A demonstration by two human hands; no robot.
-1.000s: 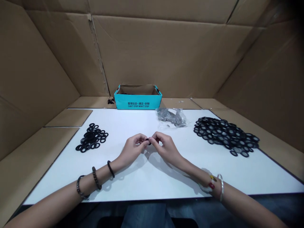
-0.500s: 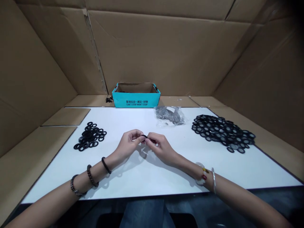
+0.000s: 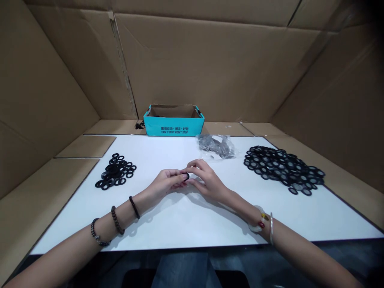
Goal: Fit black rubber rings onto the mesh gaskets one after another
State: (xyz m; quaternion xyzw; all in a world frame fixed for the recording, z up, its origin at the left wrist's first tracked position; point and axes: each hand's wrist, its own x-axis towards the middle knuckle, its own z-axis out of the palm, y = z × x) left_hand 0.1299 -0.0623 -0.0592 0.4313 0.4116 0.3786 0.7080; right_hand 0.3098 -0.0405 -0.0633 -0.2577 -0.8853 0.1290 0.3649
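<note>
Over the middle of the white table (image 3: 168, 236), my left hand (image 3: 168, 182) pinches a small black ring (image 3: 187, 176) between thumb and fingers. My right hand (image 3: 205, 180) meets it from the other side, its thumb and fingertips closed around the ring's right edge. A pile of black rings (image 3: 115, 170) lies to the left of my hands. On the right is a larger pile of black rings with greyish discs in their centres (image 3: 280, 166).
A turquoise box (image 3: 174, 126) stands at the back, open on top. Right of it lies a clear plastic bag (image 3: 216, 147) with grey pieces. Some small black pieces (image 3: 139, 125) sit left of the box. Cardboard walls (image 3: 195, 60) enclose the table.
The ring has turned so more of its face shows. My right fingers have lifted and spread a little over it, and the left fingers have shifted slightly.
</note>
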